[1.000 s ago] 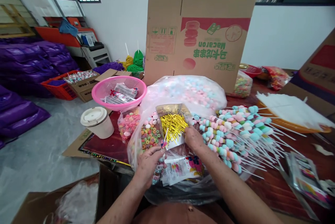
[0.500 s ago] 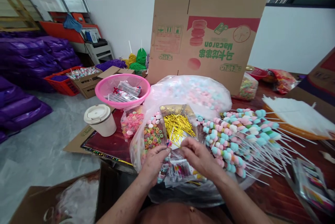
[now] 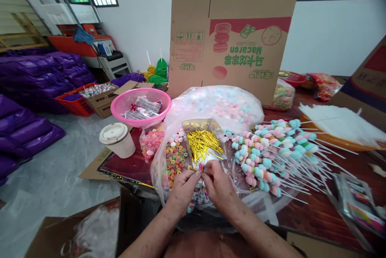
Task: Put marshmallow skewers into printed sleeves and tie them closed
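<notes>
My left hand (image 3: 183,189) pinches the gathered neck of a printed plastic bag (image 3: 200,197), whose body hangs below the fingers, partly hidden. Close against it, my right hand (image 3: 218,183) is closed at the same neck. A thin gold twist tie (image 3: 191,168) crosses at the fingertips, with a bit of pink bag top showing above; the right fingertips cover part of the tie. Just beyond my hands lies a heap of loose gold twist ties (image 3: 203,145) in a tray. Colourful ring candies (image 3: 175,161) lie to the left in clear plastic.
Marshmallow skewers (image 3: 271,153) are piled on the right. A big bag of marshmallows (image 3: 217,105) sits behind the ties, before a tall cardboard box (image 3: 193,20). A pink basket (image 3: 116,115), a lidded cup (image 3: 125,149) and a bag of pink candies (image 3: 150,141) stand left.
My right hand has moved left and closed in beside my left hand, bringing the gold twist tie to the bag's neck. The view has shifted slightly.
</notes>
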`<state>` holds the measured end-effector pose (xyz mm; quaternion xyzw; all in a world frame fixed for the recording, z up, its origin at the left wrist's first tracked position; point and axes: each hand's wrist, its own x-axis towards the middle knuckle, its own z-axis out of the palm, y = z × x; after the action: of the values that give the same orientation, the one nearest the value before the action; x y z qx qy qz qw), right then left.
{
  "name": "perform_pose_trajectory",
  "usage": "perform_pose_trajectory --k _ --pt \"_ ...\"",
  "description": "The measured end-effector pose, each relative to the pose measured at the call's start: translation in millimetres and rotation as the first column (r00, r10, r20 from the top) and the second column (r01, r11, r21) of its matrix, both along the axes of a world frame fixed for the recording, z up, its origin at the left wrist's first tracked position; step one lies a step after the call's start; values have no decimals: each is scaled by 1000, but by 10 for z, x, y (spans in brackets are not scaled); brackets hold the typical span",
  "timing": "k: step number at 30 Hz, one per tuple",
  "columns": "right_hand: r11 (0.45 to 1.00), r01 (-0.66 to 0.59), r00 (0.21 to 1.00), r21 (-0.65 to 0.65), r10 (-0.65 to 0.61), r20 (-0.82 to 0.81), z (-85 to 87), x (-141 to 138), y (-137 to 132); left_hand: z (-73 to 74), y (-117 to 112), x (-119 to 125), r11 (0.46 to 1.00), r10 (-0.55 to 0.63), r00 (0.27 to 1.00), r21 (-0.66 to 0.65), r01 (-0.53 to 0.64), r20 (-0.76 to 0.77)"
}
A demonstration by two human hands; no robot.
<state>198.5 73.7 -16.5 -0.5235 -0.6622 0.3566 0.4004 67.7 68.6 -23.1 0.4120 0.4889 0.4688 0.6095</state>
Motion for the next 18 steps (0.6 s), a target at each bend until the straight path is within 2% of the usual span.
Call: perform_pose_trajectory --k 1,2,4,6,7,9,10,12,14,16,18 --pt "999 22 998 -43 -25 -64 6 22 -20 2 -11 12 999 14 998 -37 -12 60" --pt "996 -15 993 -83 5 -116 29 56 -38 6 -21 16 996 1 992 -88 10 124" --pt "977 -201 971 -73 189 -146 128 158 -62 18 -38 -1 967 -87 961 -210 145 263" --pt "916 -402 910 2 400 -109 259 270 -72 31 -49 -29 895 -200 890 -294 336 409" --pt "885 -465 880 23 465 -102 315 316 -71 39 -50 -38 858 -242 847 -303 415 473" --pt "856 -517 847 8 513 -141 369 365 -66 59 -48 -31 819 -274 784 -292 494 557" --pt "864 -503 854 -19 494 -165 362 365 -65 73 -45 -15 824 -258 777 -290 487 574" --pt "926 -376 918 -41 366 -152 295 326 -70 103 -37 37 866 -167 810 -309 392 562" --pt "976 -213 976 52 216 -40 205 267 -84 129 -32 103 919 -44 863 -319 233 503" --pt "960 -126 986 250 93 140 150 227 -97 143 -32 172 958 32 908 -271 90 418" --pt "876 -106 947 471 -56 317 149 222 -110 154 -28 230 985 82 955 -168 -35 285"
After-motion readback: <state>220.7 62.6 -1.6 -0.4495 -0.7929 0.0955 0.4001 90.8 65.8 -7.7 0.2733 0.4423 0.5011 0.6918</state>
